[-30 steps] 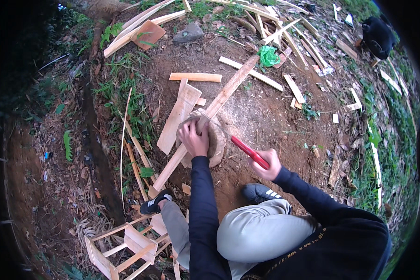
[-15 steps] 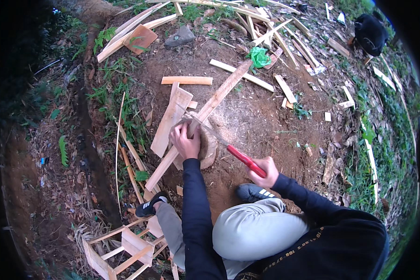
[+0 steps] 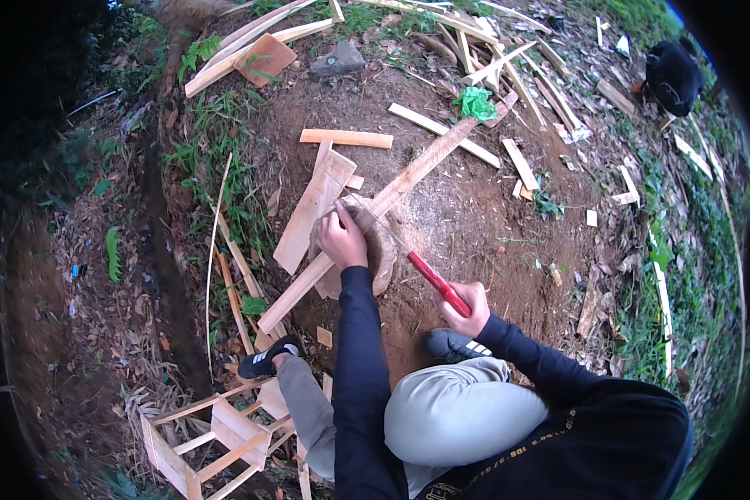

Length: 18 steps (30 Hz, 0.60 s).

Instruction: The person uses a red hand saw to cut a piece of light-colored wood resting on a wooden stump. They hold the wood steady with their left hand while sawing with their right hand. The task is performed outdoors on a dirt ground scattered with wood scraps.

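Gripping red saw handle (image 3: 432, 276), right hand (image 3: 467, 309) was clamped — left hand (image 3: 342, 240) lay over plank (image 3: 421, 167), left of grip, closure unclear.

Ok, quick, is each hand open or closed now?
Left hand: on the wooden strip; whether its grip is closed can't be told.
Right hand: closed, holding the red-handled saw.

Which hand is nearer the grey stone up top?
Left. The left hand, on the plank over the stump, is almost straight below the grey stone in view; the right hand, gripping the red handle, is farther down and right.
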{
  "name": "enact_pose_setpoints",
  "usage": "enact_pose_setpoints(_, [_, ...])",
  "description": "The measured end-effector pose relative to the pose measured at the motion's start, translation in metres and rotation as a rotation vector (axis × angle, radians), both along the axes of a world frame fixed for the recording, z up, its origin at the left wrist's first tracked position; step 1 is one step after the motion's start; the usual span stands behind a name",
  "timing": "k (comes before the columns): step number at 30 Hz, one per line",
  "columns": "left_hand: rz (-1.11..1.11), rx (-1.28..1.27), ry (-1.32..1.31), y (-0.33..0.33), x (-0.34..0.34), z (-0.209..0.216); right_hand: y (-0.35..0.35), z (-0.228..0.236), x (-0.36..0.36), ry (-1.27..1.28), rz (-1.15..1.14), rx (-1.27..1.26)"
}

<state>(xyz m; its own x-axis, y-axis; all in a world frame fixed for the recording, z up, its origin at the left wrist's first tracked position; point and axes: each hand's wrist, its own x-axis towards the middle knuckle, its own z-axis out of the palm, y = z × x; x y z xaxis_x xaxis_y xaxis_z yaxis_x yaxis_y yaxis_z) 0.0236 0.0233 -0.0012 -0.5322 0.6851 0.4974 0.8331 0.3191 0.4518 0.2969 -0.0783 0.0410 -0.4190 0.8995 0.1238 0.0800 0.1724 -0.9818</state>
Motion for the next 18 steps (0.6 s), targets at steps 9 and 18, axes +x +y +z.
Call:
enact_pose_setpoints(9, [0.064,0.038,0.328,0.01,0.015,-0.013,-0.004,-0.005,0.004,-0.072,0.012,-0.016])
enact_pose_setpoints(18, [-0.137,-0.019,0.405,0.016,-0.008,-0.004,-0.004,-0.006,0.002,-0.045,-0.041,-0.006])
